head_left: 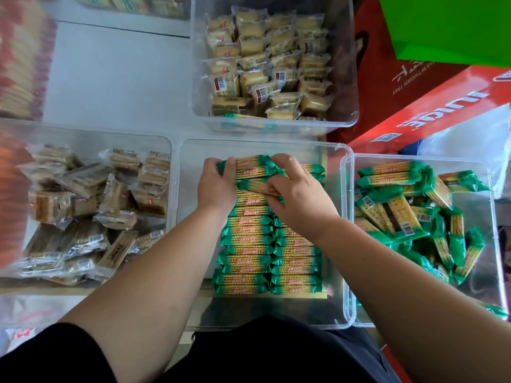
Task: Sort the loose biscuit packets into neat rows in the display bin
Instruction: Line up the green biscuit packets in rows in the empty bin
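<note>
A pale grey surface (110, 78) is seen at the top left, and a thin dark line (124, 29) is drawn across it. Soft, even light is spread over everything. Red cardboard boxes (381, 59) with white letters are stacked at the right. A bright green sheet (448, 26) is laid over their top corner. A white plastic bag (470, 134) is tucked just beside the lower box. A blurred red and yellow stack (22, 56) is seen at the far left.

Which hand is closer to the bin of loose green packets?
Right. The right hand holds packets nearer the loose-packet bin; the left hand grips them farther left.
</note>
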Demonstrator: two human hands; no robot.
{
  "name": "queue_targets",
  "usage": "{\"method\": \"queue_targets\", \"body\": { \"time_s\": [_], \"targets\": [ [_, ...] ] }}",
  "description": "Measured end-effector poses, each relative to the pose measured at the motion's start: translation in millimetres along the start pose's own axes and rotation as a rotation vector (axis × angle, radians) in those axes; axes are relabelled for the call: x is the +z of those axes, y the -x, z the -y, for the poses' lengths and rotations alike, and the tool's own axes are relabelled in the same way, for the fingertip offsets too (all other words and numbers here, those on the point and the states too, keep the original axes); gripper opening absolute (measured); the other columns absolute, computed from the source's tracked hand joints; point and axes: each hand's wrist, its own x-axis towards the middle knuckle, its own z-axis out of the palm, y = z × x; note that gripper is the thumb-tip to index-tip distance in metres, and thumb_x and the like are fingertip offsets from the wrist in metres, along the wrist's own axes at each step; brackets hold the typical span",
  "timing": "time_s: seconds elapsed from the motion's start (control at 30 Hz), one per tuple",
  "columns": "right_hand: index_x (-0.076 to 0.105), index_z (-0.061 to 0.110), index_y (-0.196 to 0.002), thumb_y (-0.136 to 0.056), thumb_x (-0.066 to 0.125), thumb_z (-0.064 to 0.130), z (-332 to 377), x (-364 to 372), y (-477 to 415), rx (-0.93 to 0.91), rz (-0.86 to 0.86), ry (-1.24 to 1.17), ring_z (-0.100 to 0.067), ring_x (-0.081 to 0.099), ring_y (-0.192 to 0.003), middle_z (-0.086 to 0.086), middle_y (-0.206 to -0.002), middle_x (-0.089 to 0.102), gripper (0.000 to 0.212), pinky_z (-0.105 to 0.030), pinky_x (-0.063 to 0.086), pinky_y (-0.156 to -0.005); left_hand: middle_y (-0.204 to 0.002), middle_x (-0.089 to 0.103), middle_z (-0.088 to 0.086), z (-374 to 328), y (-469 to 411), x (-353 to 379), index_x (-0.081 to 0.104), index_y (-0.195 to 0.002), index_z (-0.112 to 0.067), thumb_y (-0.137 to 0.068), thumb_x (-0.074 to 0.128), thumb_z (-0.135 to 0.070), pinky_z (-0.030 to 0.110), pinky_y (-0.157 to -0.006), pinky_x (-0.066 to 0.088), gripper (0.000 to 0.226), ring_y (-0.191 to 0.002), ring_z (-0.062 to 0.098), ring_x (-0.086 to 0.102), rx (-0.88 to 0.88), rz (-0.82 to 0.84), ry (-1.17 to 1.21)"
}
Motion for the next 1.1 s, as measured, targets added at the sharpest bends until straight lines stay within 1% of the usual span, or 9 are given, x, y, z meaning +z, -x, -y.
{"method": "queue_targets", "body": {
  "time_s": [0.07, 0.1, 0.2, 0.33, 0.5, 0.63, 0.8, 0.93, 1.1],
  "targets": [
    [0.07, 0.004, -0.095, -0.091, 0.068, 0.019, -0.6, -1.4, -2.2, -0.021, 0.059, 0.002, -0.037, 0.059, -0.119, -0.012, -0.154, 0.041, 0.015, -0.044, 0.052, -0.092, -0.096, 0.069, 0.001, 0.2, 1.5, 0.8, 0.053, -0.109, -0.023, -0.102, 0.052, -0.052, 0.046, -0.073, 0.062, 0.03, -0.083, 0.022, 0.072, 0.028, -0.03, 0.014],
    [0.069, 0.005, -0.098, -0.092, 0.067, 0.021, -0.8, -1.1, -4.0, -0.028, 0.08, 0.011, -0.035, 0.055, -0.126, -0.01, -0.158, 0.037, 0.017, -0.044, 0.049, -0.1, -0.097, 0.069, -0.001, 2.0, 1.8, 0.6, 0.054, -0.11, -0.022, -0.101, 0.055, -0.051, 0.044, -0.073, 0.061, 0.03, -0.084, 0.02, 0.072, 0.029, -0.032, 0.035],
    [0.066, 0.01, -0.111, -0.097, 0.06, 0.028, -2.4, -1.0, -10.8, -0.046, 0.169, 0.04, -0.025, 0.024, -0.152, -0.008, -0.166, 0.021, 0.023, -0.042, 0.018, -0.125, -0.099, 0.073, 0.002, 4.4, 0.5, -1.2, 0.058, -0.111, -0.019, -0.095, 0.069, -0.045, 0.042, -0.074, 0.061, 0.032, -0.085, 0.021, 0.074, -0.009, 0.005, 0.125],
    [0.054, 0.021, -0.129, -0.1, 0.051, 0.042, -4.4, -0.7, -18.7, 0.006, 0.355, 0.12, -0.021, 0.004, -0.156, -0.006, -0.168, 0.012, 0.036, -0.046, 0.001, -0.126, -0.102, 0.074, 0.005, 2.6, -3.2, -3.2, 0.06, -0.112, -0.018, -0.084, 0.082, -0.042, 0.044, -0.076, 0.063, 0.043, -0.089, 0.026, 0.075, -0.091, 0.004, 0.172],
    [0.053, 0.023, -0.126, -0.099, 0.053, 0.045, -7.3, -3.1, -18.4, 0.057, 0.366, 0.062, -0.02, 0.008, -0.155, -0.005, -0.165, 0.025, 0.035, -0.047, 0.002, -0.126, -0.1, 0.074, 0.005, 0.8, -6.5, -3.1, 0.06, -0.102, -0.019, -0.08, 0.085, -0.042, 0.049, -0.078, 0.063, 0.041, -0.087, 0.025, 0.074, -0.089, -0.013, 0.146],
    [0.052, 0.022, -0.123, -0.097, 0.052, 0.048, -3.2, -1.5, -15.7, 0.08, 0.333, 0.129, -0.026, 0.011, -0.154, -0.003, -0.156, 0.04, 0.036, -0.051, 0.006, -0.124, -0.095, 0.073, 0.002, -2.4, -2.7, 1.1, 0.057, -0.091, -0.025, -0.063, 0.084, -0.066, 0.052, -0.074, 0.063, 0.057, -0.084, 0.026, 0.074, -0.031, -0.04, 0.029],
    [0.056, 0.023, -0.114, -0.094, 0.059, 0.044, -6.6, -6.5, -14.5, 0.072, 0.307, 0.045, -0.026, 0.029, -0.143, 0.001, -0.135, 0.053, 0.03, -0.05, 0.025, -0.118, -0.093, 0.072, 0.009, -0.9, -3.4, 6.0, 0.053, -0.091, -0.017, -0.068, 0.088, -0.057, 0.055, -0.073, 0.062, 0.058, -0.081, 0.03, 0.074, -0.092, -0.045, 0.051],
    [0.061, 0.018, -0.112, -0.092, 0.066, 0.04, -14.1, -6.3, -2.7, 0.034, 0.186, -0.033, -0.028, 0.036, -0.135, -0.001, -0.152, 0.039, 0.03, -0.049, 0.034, -0.113, -0.101, 0.07, 0.007, -0.9, -5.7, 9.0, 0.052, -0.098, -0.021, -0.068, 0.091, -0.052, 0.054, -0.077, 0.062, 0.059, -0.087, 0.028, 0.073, -0.122, -0.05, 0.098],
    [0.06, 0.023, -0.113, -0.094, 0.062, 0.048, -17.0, -14.2, -4.3, 0.01, 0.291, 0.044, -0.019, 0.01, -0.152, 0.011, -0.167, 0.011, 0.031, -0.048, 0.017, -0.12, -0.1, 0.069, 0.002, -5.4, -8.0, 10.1, 0.054, -0.103, -0.019, -0.067, 0.09, -0.056, 0.05, -0.081, 0.061, 0.063, -0.087, 0.024, 0.071, -0.105, -0.074, -0.015]
  ]
}}
